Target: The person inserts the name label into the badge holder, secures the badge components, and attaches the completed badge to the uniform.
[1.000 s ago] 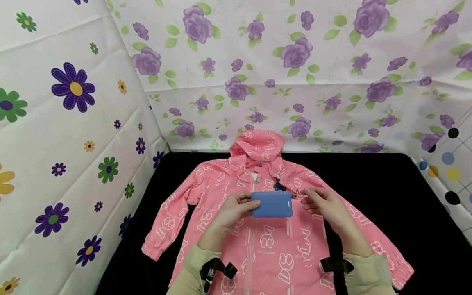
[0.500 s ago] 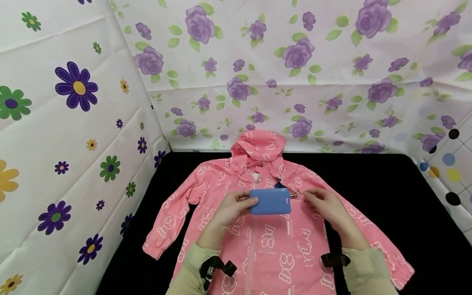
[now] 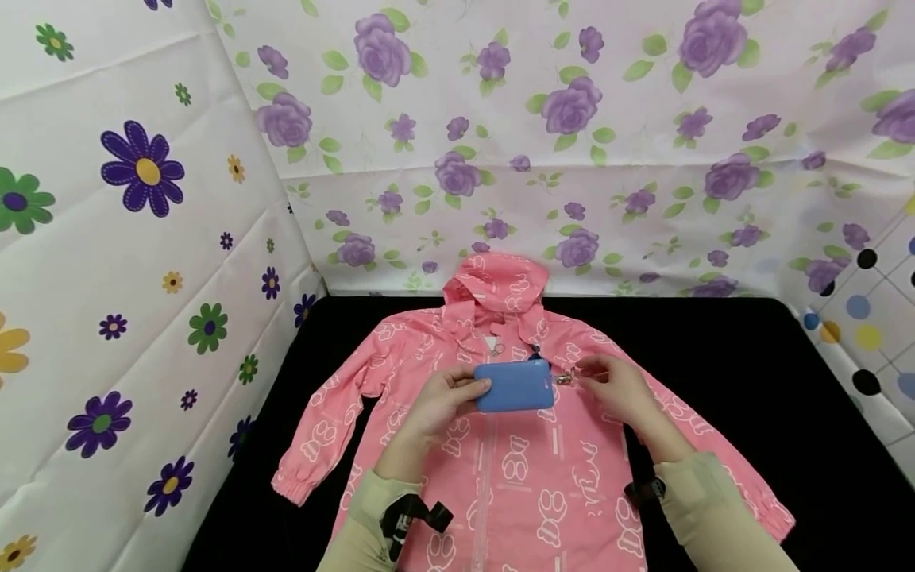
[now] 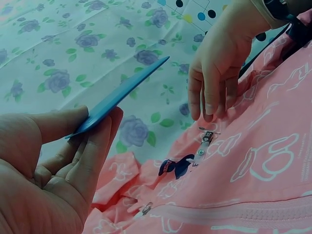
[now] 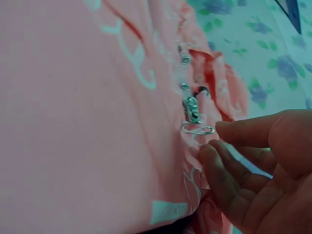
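Pinched between left hand's (image 3: 449, 401) thumb and fingers: blue card holder (image 3: 513, 386), raised above pink hooded jacket (image 3: 518, 461). Right hand (image 3: 618, 392) beside safety-pin badge clip (image 5: 193, 111), thumb and fingertips narrowly parted; contact unclear. Clip seems already on jacket's chest; whether pin fastened, cannot tell. Holder apparently not yet attached.

- I looked in on what seemed a small draped booth; I could not tell whether a home or a studio housed it
- Across the back I saw a rose-print sheet (image 3: 515, 143), creased horizontally
- At left I had a daisy-print sheet (image 3: 164, 270), also creased
- At right I caught a dotted sheet (image 3: 875, 365)
- Below them I saw a black work surface (image 3: 729, 365)
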`<act>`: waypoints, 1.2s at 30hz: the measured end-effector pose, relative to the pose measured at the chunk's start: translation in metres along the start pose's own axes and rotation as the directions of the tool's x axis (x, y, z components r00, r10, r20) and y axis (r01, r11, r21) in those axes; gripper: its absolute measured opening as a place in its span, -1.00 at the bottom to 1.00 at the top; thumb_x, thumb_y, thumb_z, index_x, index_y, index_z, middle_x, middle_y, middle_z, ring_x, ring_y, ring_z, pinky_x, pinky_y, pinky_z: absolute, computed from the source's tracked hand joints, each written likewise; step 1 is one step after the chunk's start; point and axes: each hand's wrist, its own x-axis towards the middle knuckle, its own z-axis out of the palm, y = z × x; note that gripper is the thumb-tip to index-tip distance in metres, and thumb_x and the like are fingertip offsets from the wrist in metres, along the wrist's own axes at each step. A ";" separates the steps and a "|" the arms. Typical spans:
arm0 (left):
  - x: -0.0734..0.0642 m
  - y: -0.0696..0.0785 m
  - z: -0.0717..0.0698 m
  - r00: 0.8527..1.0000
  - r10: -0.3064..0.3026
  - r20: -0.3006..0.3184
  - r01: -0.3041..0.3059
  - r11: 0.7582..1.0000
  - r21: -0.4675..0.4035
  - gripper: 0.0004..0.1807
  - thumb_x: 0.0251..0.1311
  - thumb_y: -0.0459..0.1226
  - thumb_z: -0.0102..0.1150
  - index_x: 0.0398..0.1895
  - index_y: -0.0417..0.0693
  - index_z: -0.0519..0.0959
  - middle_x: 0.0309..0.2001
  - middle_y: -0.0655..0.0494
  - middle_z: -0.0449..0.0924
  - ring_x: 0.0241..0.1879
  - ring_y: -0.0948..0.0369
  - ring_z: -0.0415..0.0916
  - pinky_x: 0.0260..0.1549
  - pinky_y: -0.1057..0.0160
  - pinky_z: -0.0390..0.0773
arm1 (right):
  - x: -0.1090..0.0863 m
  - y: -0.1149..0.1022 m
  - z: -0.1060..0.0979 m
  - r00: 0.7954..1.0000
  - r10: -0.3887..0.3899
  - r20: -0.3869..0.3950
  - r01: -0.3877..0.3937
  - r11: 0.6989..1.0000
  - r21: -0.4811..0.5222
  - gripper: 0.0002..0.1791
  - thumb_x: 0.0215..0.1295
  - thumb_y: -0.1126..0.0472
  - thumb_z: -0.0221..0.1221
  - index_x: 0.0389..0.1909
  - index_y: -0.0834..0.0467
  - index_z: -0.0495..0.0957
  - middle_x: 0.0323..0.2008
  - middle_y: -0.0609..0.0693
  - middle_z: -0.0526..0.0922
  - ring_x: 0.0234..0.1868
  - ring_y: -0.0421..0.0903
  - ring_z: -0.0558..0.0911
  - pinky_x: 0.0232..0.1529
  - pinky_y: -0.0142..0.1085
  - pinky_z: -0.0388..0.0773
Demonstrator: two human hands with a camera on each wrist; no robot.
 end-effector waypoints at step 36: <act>0.000 0.002 -0.012 0.996 0.004 -0.092 -0.006 1.000 -0.018 -0.63 0.45 -0.44 0.28 0.19 -0.53 0.52 -0.15 -0.08 0.73 -0.19 0.15 0.78 -0.12 0.20 0.79 | 0.017 -0.008 0.020 0.968 -0.243 0.069 0.251 0.895 -0.368 -0.83 0.23 0.15 0.55 -0.34 0.08 0.74 -0.35 -0.07 0.58 -0.34 -0.11 0.57 -0.23 -0.10 0.62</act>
